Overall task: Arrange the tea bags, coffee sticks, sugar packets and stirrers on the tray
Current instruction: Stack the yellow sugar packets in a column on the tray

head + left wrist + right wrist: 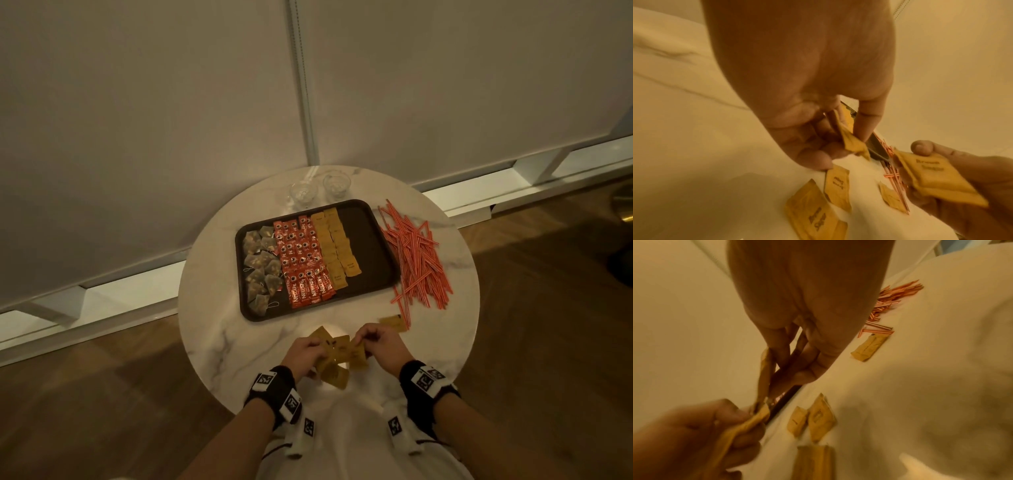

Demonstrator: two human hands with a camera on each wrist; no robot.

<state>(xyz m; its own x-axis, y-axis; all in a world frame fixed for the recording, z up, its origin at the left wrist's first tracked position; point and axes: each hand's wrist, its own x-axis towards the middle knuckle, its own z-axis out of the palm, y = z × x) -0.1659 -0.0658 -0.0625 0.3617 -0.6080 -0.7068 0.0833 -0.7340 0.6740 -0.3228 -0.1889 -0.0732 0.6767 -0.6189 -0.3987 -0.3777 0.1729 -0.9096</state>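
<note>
Near the table's front edge, both hands hold brown sugar packets [342, 353]. My left hand [317, 347] pinches one packet [852, 142] between thumb and fingers. My right hand [361, 339] grips a small stack of packets [937, 177], seen edge-on in the right wrist view [764, 369]. Loose packets [836, 183] lie on the table below the hands. The dark tray [370, 240] holds tea bags [260, 263] on its left, red coffee sticks [303, 257] beside them, then rows of sugar packets [337, 250]. Red-striped stirrers [418, 257] lie heaped on the table right of the tray.
The round marble table [212, 284] stands against a white wall. Two small glass cups [303, 192] stand behind the tray. One sugar packet [392, 322] lies alone by the near end of the stirrers. The tray's right strip is bare. Wooden floor surrounds the table.
</note>
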